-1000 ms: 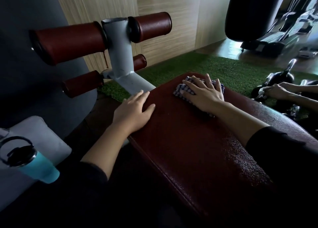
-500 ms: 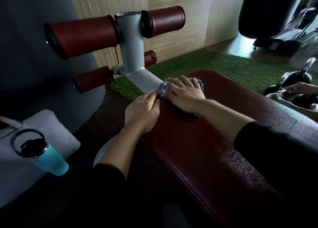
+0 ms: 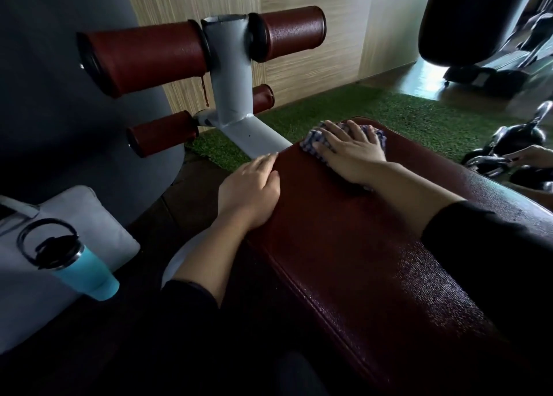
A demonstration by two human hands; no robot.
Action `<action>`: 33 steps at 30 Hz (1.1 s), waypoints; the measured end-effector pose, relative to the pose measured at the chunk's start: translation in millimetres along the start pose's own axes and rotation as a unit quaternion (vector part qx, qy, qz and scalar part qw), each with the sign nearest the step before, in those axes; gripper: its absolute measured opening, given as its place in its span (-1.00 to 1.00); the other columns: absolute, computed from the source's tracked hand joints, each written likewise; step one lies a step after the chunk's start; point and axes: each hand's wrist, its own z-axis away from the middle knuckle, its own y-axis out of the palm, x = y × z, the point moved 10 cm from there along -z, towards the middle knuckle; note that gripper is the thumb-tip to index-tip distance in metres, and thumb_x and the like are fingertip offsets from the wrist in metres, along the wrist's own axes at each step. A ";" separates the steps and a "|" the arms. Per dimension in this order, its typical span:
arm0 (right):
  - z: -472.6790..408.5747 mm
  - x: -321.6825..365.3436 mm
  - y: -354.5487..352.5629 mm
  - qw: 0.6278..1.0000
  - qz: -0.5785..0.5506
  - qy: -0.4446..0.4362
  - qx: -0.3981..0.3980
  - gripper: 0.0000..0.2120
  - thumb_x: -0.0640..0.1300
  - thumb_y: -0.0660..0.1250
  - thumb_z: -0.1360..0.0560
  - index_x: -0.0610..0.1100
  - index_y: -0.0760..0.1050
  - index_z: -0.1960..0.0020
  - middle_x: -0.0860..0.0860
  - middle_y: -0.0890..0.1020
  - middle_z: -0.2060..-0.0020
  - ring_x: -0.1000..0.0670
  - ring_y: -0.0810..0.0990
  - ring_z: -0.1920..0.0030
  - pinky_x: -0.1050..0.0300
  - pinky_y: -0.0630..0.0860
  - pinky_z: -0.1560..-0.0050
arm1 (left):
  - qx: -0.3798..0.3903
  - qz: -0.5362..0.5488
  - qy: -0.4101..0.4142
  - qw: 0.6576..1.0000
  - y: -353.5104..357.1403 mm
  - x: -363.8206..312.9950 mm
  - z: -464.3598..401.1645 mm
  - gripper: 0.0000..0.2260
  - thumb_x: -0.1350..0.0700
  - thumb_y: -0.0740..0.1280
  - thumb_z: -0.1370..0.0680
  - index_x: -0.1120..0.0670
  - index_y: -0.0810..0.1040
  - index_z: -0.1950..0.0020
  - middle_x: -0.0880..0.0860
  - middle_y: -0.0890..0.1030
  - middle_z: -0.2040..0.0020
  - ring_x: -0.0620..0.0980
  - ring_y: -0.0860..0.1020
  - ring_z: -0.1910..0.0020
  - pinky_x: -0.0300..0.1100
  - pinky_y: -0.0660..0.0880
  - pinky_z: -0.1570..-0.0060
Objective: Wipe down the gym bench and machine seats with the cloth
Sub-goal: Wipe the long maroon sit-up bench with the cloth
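1. Since a second ago, my right hand (image 3: 353,153) has carried the checked cloth (image 3: 314,143) across the far end of the bench pad (image 3: 344,261), and my left hand (image 3: 250,193) has slid to the pad's left edge.
2. Right hand lies flat and spread, pressing the cloth down; left hand rests open, holding nothing.
3. Far end is under way; the near pad glistens, perhaps damp.
4. Foot rollers (image 3: 143,57) and other machine seats look untouched, by my reckoning.

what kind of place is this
Most likely a gym: a dark red padded bench with red foam leg rollers, a black hanging punching bag and shiny kettlebells on green turf.
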 end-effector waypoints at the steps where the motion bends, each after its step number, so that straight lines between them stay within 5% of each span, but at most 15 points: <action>1: -1.8 12.3 0.8 1.000 -0.011 -0.005 -0.002 -0.50 0.25 -0.11 -0.61 0.19 0.02 -0.53 0.20 -0.03 -0.55 -0.06 -0.13 -0.55 -0.15 -0.25 -0.49 | 0.000 -0.001 0.000 1.000 -0.2 0.1 0.1 -0.57 -0.01 0.02 -0.68 -0.08 0.17 -0.56 -0.11 0.21 -0.55 -0.12 0.15 -0.51 -0.20 0.12 -0.40; 9: 59.7 38.1 6.3 0.992 -0.001 -0.122 0.036 -0.43 0.27 -0.08 -0.59 0.19 -0.12 -0.54 0.25 -0.09 -0.53 0.07 -0.18 -0.54 0.01 -0.25 -0.51 | -0.005 -0.004 0.000 1.000 0.3 1.7 -0.5 -0.57 0.00 0.03 -0.67 -0.09 0.17 -0.56 -0.12 0.20 -0.55 -0.12 0.16 -0.51 -0.19 0.13 -0.40; 16: 26.2 -21.0 -4.1 0.998 0.028 -0.047 0.025 -0.45 0.30 -0.09 -0.58 0.23 -0.04 -0.53 0.25 -0.04 -0.54 0.04 -0.13 -0.55 -0.01 -0.22 -0.51 | -0.002 0.001 0.001 1.000 0.4 0.7 0.5 -0.57 -0.01 0.00 -0.68 -0.09 0.15 -0.57 -0.13 0.19 -0.55 -0.12 0.15 -0.51 -0.18 0.14 -0.40; 24: 17.1 57.0 3.5 0.996 -0.033 -0.087 0.002 -0.47 0.27 -0.05 -0.59 0.17 0.07 -0.53 0.23 0.04 -0.53 -0.01 -0.09 -0.55 -0.12 -0.19 -0.50 | -0.020 0.001 -0.001 1.000 -4.2 1.3 0.7 -0.58 -0.02 0.03 -0.67 -0.06 0.22 -0.55 -0.07 0.27 -0.53 -0.07 0.22 -0.48 -0.17 0.21 -0.35; 30: 71.1 32.1 6.9 0.990 -0.008 -0.136 0.045 -0.50 0.30 -0.07 -0.56 0.34 -0.19 -0.44 0.29 -0.06 -0.52 0.11 -0.15 -0.54 0.04 -0.21 -0.52 | -0.013 0.009 -0.004 1.000 -1.7 2.9 -1.0 -0.58 0.00 0.04 -0.67 -0.08 0.20 -0.55 -0.12 0.22 -0.54 -0.11 0.17 -0.51 -0.18 0.15 -0.39; 33: 77.7 5.8 0.9 0.993 -0.016 -0.103 0.048 -0.53 0.33 -0.06 -0.53 0.39 -0.14 -0.39 0.28 -0.01 -0.52 0.11 -0.12 -0.54 0.04 -0.20 -0.52 | -0.017 0.014 0.001 1.000 -1.7 0.1 2.4 -0.58 0.00 0.03 -0.67 -0.06 0.22 -0.55 -0.11 0.23 -0.54 -0.12 0.17 -0.50 -0.19 0.14 -0.40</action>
